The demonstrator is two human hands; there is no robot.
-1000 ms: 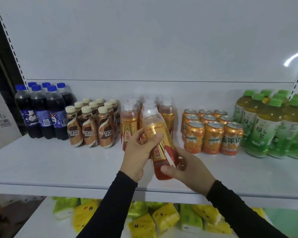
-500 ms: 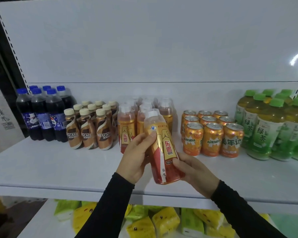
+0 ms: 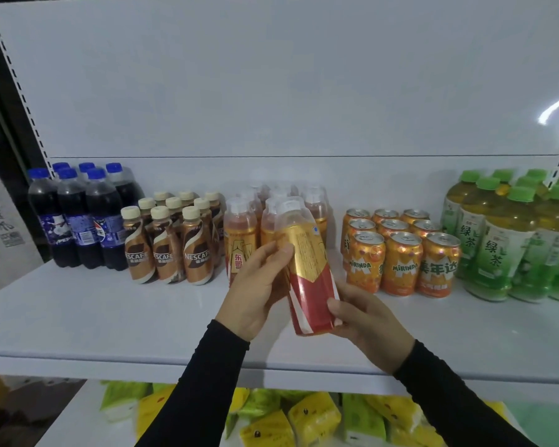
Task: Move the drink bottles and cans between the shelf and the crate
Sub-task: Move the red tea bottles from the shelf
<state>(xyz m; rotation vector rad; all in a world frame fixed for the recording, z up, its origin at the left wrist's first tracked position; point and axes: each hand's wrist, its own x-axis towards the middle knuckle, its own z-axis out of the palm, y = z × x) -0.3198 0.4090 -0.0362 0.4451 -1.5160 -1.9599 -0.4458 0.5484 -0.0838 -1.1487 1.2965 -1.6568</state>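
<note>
- Head view: gold-and-red bottle (image 3: pixel 307 272) held at centre above the white shelf (image 3: pixel 110 317), tilted, clear cap toward 12 o'clock.
- Left hand (image 3: pixel 259 285) wrapped around the bottle's left side, fingertips pressing the gold label.
- Right hand (image 3: pixel 365 321) cupping the red base from 4 o'clock, thumb on the front.
- Since a second ago, label turned: bold front characters gone, fine print facing out; bottle sitting slightly more upright.
- Matching bottles (image 3: pixel 242 240) just behind at 12 o'clock; orange cans (image 3: pixel 400 259) at 2 o'clock; coffee bottles (image 3: pixel 168 246) at 10 o'clock.
- Likely being oriented for placing in its row; crate not visible.
</note>
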